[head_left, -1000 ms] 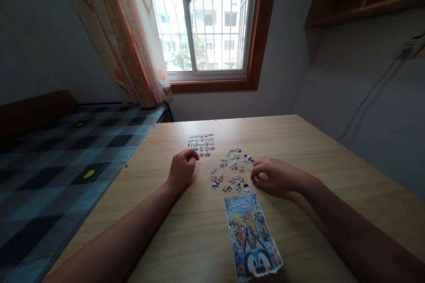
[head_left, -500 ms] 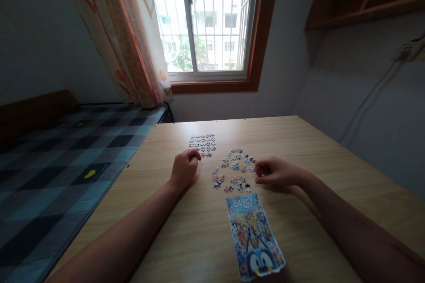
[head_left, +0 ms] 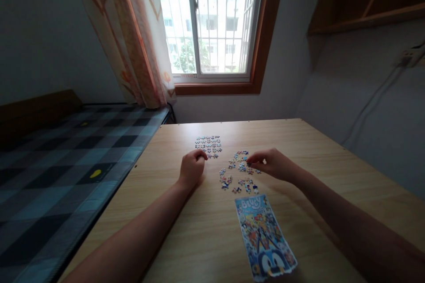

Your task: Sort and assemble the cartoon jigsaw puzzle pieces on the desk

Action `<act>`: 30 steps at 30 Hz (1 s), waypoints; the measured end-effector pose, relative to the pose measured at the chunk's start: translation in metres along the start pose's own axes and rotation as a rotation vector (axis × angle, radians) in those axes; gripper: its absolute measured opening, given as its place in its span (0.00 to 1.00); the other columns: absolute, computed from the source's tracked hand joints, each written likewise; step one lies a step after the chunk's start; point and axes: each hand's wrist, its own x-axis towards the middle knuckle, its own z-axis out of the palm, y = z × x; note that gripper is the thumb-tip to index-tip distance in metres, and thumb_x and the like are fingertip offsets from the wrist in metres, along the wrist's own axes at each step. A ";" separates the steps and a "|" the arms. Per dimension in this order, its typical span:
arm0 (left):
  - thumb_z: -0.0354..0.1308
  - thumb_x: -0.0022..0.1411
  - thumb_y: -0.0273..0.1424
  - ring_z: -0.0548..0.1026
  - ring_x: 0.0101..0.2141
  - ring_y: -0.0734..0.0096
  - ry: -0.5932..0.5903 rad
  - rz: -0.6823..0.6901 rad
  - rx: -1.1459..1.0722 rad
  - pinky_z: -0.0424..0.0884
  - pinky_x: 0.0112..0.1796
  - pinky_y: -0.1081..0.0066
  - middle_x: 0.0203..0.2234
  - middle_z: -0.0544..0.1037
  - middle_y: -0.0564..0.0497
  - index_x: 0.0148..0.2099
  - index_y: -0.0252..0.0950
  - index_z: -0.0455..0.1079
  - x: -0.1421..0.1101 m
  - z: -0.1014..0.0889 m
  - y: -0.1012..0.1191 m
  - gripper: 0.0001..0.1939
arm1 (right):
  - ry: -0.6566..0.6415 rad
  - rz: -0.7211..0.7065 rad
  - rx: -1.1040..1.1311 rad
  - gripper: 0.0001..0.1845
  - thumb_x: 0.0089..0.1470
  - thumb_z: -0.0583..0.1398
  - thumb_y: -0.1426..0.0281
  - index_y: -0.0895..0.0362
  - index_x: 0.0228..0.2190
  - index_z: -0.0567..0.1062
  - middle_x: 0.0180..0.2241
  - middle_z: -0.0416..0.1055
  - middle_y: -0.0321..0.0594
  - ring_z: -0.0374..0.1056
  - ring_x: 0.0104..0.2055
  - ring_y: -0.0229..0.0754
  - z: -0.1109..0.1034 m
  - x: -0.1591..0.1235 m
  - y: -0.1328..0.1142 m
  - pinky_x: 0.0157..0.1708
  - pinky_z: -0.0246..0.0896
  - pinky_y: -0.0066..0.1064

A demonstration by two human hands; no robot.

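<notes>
My left hand (head_left: 193,169) rests on the table as a loose fist, thumb over the curled fingers, with nothing visible in it. Just beyond it are several puzzle pieces laid out in rows (head_left: 208,142), partly hidden by the knuckles. My right hand (head_left: 270,163) pinches thumb and forefinger together at the right side of a scattered group of loose puzzle pieces (head_left: 242,167). A small dark-blue puzzle piece (head_left: 249,164) shows at those fingertips, mostly covered. Nearer to me lies a colourful picture sheet marked "Bluey" (head_left: 264,234), its near edge curling.
All of this is on a light wooden table (head_left: 192,239). A bed with a checked cover (head_left: 43,181) adjoins its left side. Behind the table are a window (head_left: 219,31) and a flowered curtain (head_left: 129,31). A wooden shelf (head_left: 372,15) hangs at the upper right.
My right hand has moved left and slightly up onto the loose pieces, its fingertips now closed on a dark-blue piece. My left hand keeps its place beside the rows. The view has shifted slightly.
</notes>
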 end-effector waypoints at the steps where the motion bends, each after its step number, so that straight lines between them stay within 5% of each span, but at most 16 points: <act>1: 0.48 0.48 0.24 0.73 0.27 0.70 0.000 -0.001 -0.007 0.66 0.33 0.71 0.22 0.77 0.55 0.23 0.38 0.71 0.000 0.000 0.000 0.11 | -0.002 -0.003 -0.022 0.08 0.54 0.63 0.68 0.55 0.36 0.82 0.29 0.79 0.38 0.71 0.29 0.37 0.001 0.007 -0.004 0.32 0.63 0.29; 8: 0.48 0.49 0.24 0.73 0.27 0.70 0.001 -0.004 -0.036 0.66 0.33 0.72 0.22 0.77 0.54 0.22 0.38 0.71 -0.001 0.000 0.000 0.11 | 0.052 0.048 -0.187 0.05 0.52 0.65 0.69 0.53 0.32 0.83 0.34 0.80 0.40 0.73 0.38 0.42 0.015 0.072 -0.021 0.37 0.64 0.30; 14: 0.49 0.49 0.24 0.73 0.27 0.70 0.005 -0.011 -0.060 0.66 0.33 0.72 0.22 0.77 0.54 0.23 0.38 0.72 -0.001 0.000 0.000 0.11 | -0.107 0.241 -0.116 0.09 0.51 0.64 0.72 0.56 0.35 0.84 0.31 0.80 0.41 0.70 0.27 0.37 0.024 0.114 -0.026 0.27 0.60 0.27; 20: 0.49 0.49 0.25 0.71 0.25 0.71 -0.005 -0.039 -0.069 0.65 0.32 0.72 0.20 0.75 0.55 0.23 0.37 0.71 0.000 0.000 -0.001 0.11 | -0.271 0.322 -0.282 0.08 0.44 0.67 0.73 0.55 0.31 0.85 0.30 0.80 0.41 0.72 0.28 0.39 0.027 0.124 -0.016 0.26 0.58 0.27; 30: 0.48 0.48 0.25 0.70 0.25 0.72 -0.003 -0.071 -0.063 0.65 0.32 0.73 0.19 0.74 0.55 0.22 0.37 0.71 -0.001 -0.001 0.005 0.10 | -0.271 0.329 -0.145 0.10 0.44 0.65 0.73 0.56 0.32 0.84 0.29 0.80 0.40 0.72 0.29 0.39 0.039 0.121 0.010 0.26 0.58 0.26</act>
